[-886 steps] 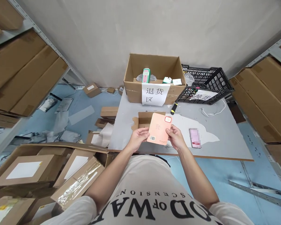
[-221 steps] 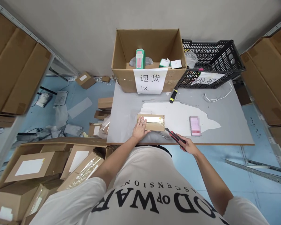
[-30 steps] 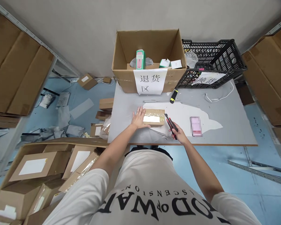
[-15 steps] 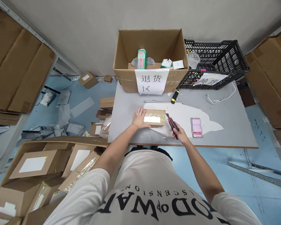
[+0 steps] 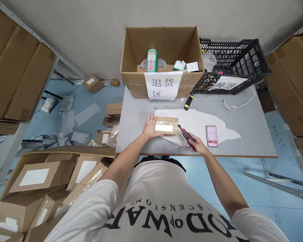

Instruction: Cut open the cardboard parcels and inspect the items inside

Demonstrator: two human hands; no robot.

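Observation:
A small taped cardboard parcel (image 5: 167, 125) lies flat on the grey table (image 5: 242, 144) near its front edge. My left hand (image 5: 150, 126) rests flat on the parcel's left end and holds it down. My right hand (image 5: 197, 145) grips a red and black utility knife (image 5: 186, 133). The knife's tip points at the parcel's right end, close to its lower right corner.
A big open carton (image 5: 162, 60) with a paper sign stands at the table's back, a black crate (image 5: 233, 65) to its right. A yellow-black tool (image 5: 188, 102), a white cable (image 5: 238, 102) and a pink phone (image 5: 211, 135) lie on the table. Several cardboard boxes (image 5: 42, 181) fill the floor at left.
My right hand with the knife has drawn back slightly toward me and to the right of the parcel. My left hand stays on the parcel.

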